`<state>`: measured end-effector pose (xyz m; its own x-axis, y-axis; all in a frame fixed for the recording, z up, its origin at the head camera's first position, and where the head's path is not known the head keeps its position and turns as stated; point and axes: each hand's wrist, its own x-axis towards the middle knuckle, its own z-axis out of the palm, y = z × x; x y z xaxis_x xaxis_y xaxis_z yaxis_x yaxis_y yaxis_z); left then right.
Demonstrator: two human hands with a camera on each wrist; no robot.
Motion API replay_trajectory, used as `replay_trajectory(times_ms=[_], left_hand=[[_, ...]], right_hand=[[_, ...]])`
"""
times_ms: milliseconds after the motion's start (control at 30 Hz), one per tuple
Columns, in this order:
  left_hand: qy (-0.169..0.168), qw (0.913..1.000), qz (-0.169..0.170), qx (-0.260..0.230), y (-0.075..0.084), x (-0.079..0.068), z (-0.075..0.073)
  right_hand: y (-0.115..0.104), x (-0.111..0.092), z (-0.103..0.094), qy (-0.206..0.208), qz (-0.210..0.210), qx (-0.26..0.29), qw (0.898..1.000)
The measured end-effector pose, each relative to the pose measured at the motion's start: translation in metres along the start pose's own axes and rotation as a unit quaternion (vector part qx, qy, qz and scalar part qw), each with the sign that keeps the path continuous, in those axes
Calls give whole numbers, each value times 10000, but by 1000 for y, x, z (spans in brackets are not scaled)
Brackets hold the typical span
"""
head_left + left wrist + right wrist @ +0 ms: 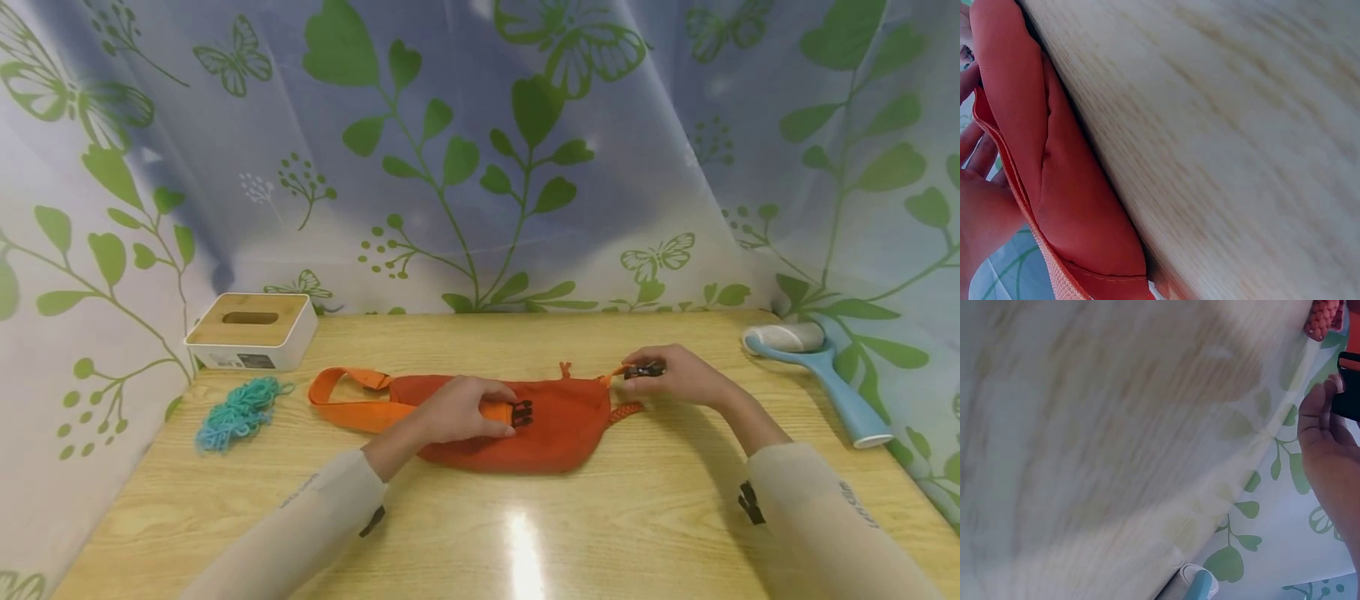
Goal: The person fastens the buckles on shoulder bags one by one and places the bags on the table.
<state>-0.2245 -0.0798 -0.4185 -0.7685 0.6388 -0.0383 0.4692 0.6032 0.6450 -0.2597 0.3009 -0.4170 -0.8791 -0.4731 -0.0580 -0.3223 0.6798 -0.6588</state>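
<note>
A red waist bag (558, 446) lies flat at the middle of the table, its orange strap (348, 414) looped out to the left. Over the bag, my left hand (461, 408) grips the strap's end between thumb and fingers, and a black prong buckle half (522, 412) sticks out to the right. Past the bag's right end, my right hand (678, 377) pinches the other black buckle half (647, 369), joined to the bag by a short orange strap. The right wrist view shows fingertips on this buckle half (1349, 394). In the left wrist view, the strap runs along the bag's side (1079, 187).
A white tissue box (296, 337) with a wooden lid stands at the back left. Teal and blue yarn (240, 412) lies in front of it. A blue-handled lint roller (843, 387) rests at the right edge. A patterned curtain (480, 167) hangs behind the table.
</note>
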Motion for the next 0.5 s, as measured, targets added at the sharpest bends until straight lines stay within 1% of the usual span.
replay_trajectory(times_ms=[167, 333, 500], left_hand=[[12, 10000, 40, 60, -1, 0, 0], [31, 10000, 30, -31, -2, 1, -1], [58, 9999, 63, -121, -3, -1, -3]], right_hand=[[-3, 0, -2, -66, 132, 316, 9994], [-6, 0, -4, -222, 326, 600, 9974], [-10, 0, -6, -396, 486, 635, 9960]])
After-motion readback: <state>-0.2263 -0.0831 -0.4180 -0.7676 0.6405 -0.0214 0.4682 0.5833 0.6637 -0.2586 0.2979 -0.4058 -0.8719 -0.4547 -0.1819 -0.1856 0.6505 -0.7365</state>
